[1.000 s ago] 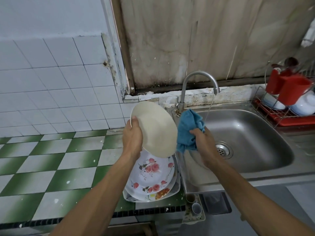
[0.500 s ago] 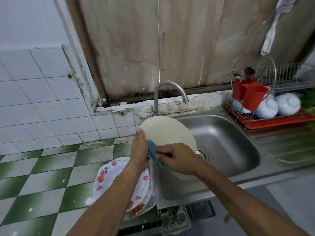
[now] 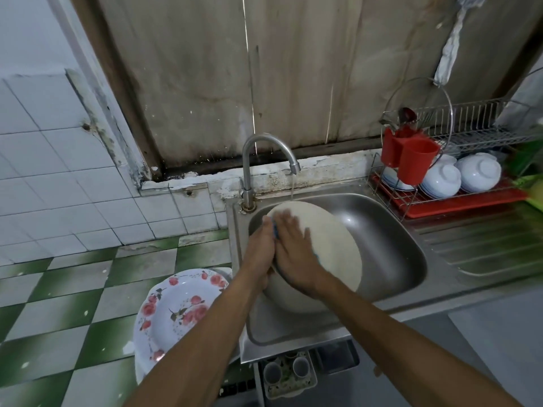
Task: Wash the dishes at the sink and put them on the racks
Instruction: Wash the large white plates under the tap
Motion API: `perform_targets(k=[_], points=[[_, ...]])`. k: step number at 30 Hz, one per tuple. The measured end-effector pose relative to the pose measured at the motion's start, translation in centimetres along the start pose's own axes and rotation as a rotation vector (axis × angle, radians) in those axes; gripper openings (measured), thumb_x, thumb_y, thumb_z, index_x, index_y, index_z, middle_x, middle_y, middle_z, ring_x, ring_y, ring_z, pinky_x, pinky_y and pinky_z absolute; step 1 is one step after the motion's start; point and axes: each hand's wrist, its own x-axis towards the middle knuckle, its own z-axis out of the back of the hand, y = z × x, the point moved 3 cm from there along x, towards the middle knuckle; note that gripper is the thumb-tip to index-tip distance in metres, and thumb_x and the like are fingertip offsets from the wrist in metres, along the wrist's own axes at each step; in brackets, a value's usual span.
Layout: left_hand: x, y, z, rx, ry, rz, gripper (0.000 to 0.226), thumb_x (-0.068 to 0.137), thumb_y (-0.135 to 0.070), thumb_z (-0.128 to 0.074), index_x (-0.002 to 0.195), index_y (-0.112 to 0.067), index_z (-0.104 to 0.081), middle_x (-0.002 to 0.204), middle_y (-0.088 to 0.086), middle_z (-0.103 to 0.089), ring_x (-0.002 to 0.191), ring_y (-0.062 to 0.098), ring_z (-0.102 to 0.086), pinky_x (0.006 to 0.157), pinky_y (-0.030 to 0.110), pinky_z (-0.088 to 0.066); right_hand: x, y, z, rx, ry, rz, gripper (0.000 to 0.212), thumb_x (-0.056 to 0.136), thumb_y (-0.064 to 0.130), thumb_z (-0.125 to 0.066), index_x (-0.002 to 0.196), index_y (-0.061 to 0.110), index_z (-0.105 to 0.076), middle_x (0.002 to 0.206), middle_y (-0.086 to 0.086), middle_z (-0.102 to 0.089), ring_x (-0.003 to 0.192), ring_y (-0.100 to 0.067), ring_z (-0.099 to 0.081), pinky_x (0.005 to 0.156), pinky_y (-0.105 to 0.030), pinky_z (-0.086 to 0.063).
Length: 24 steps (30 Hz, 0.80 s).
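Observation:
A plain cream plate is tilted over the steel sink. My left hand grips its left rim. My right hand lies flat on the plate's face, fingers straight, pressing a blue cloth that shows only as a sliver between my hands. A thin stream of water falls from the curved tap just behind the plate. A stack of flowered plates lies on the green-and-white counter left of the sink.
A wire dish rack on a red tray stands at the right, holding upturned white bowls and a red cutlery cup. The sink's ribbed drainboard runs in front of it. A small holder hangs below the sink's front edge.
The plate has gone from above the counter into the sink under the tap. My right hand with the cloth went from beside the plate to flat on its face, wiping upward.

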Motion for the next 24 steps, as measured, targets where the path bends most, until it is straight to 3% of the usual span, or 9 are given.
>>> perform_targets(k=[3,5,8,9,13,16,19,21,24], points=[[1.3,0.0,1.6,-0.035,-0.109,0.0,0.053,0.104,-0.054,-0.038,0.123,-0.013,-0.066,0.117,0.013,-0.073,0.109,0.029,-0.07,0.102,0.05,-0.053,-3.7,0.4,0.0,0.081,0.214,0.131,0.059,0.111,0.039,-0.02,0.16,0.022,0.008,0.168,0.003,0.013,0.154,-0.015,0.015,0.122,-0.034,0.011],[1.4,0.0,2.2,-0.026,-0.136,0.019,0.051,0.104,-0.055,-0.038,0.123,-0.014,-0.063,0.115,0.016,-0.072,0.104,0.034,-0.07,0.095,0.055,-0.056,-4.7,-2.6,0.8,-0.164,0.276,0.142,0.064,0.106,0.052,-0.011,0.16,0.025,0.01,0.168,0.003,0.015,0.154,-0.018,0.016,0.124,-0.041,0.009],[0.7,0.9,1.6,-0.01,-0.11,0.09,0.043,0.105,-0.053,-0.038,0.115,-0.019,-0.063,0.097,0.011,-0.076,0.091,0.033,-0.073,0.082,0.051,-0.061,-3.1,-8.1,2.2,-0.459,0.199,-0.095,0.088,0.085,0.068,0.012,0.16,0.022,0.012,0.165,-0.008,0.026,0.152,-0.031,0.024,0.121,-0.057,0.011],[0.4,1.2,1.1,0.01,-0.086,0.124,0.042,0.105,-0.053,-0.037,0.114,-0.021,-0.063,0.093,0.01,-0.077,0.087,0.032,-0.074,0.08,0.047,-0.061,-2.2,-9.2,2.5,-0.47,0.119,-0.181,0.085,0.09,0.066,0.01,0.16,0.019,0.013,0.164,-0.011,0.028,0.151,-0.033,0.025,0.12,-0.058,0.012],[0.1,1.8,-1.3,0.05,0.058,0.134,0.047,0.106,-0.053,-0.034,0.124,-0.022,-0.065,0.106,0.012,-0.076,0.1,0.031,-0.073,0.087,0.046,-0.059,0.5,-6.3,1.6,-0.211,-0.121,-0.193,0.077,0.098,0.058,-0.004,0.159,0.015,0.017,0.165,-0.012,0.024,0.152,-0.03,0.021,0.12,-0.052,0.015],[0.3,1.3,-0.8,0.02,0.062,0.101,0.048,0.108,-0.047,-0.034,0.12,-0.014,-0.067,0.11,0.014,-0.075,0.103,0.026,-0.073,0.092,0.04,-0.057,-0.8,-1.5,0.1,0.146,-0.007,-0.082,0.073,0.103,0.049,-0.013,0.158,0.014,0.018,0.168,-0.007,0.016,0.155,-0.022,0.014,0.124,-0.046,0.011],[1.8,0.8,1.8,-0.02,-0.094,0.115,0.045,0.105,-0.05,-0.04,0.115,-0.012,-0.063,0.109,0.018,-0.073,0.1,0.033,-0.071,0.095,0.049,-0.056,-4.3,-0.3,0.4,0.263,0.179,0.067,0.062,0.109,0.031,-0.036,0.16,0.015,-0.006,0.165,-0.008,-0.021,0.15,-0.022,-0.025,0.124,-0.04,-0.018],[2.2,0.8,3.0,-0.028,-0.122,0.151,0.044,0.104,-0.053,-0.042,0.116,-0.016,-0.061,0.111,0.019,-0.072,0.101,0.04,-0.07,0.093,0.058,-0.055,-5.4,-2.3,1.6,0.053,0.259,0.144,0.057,0.109,0.035,-0.038,0.16,0.019,-0.018,0.164,-0.005,-0.028,0.148,-0.021,-0.028,0.12,-0.038,-0.025],[1.6,1.5,3.5,-0.029,-0.086,0.201,0.042,0.104,-0.055,-0.041,0.116,-0.021,-0.063,0.108,0.015,-0.075,0.101,0.039,-0.071,0.092,0.061,-0.055,-4.2,-7.0,3.2,-0.452,0.233,0.046,0.073,0.101,0.06,-0.006,0.161,0.019,-0.015,0.17,-0.006,-0.003,0.156,-0.027,0.003,0.124,-0.047,-0.005]])
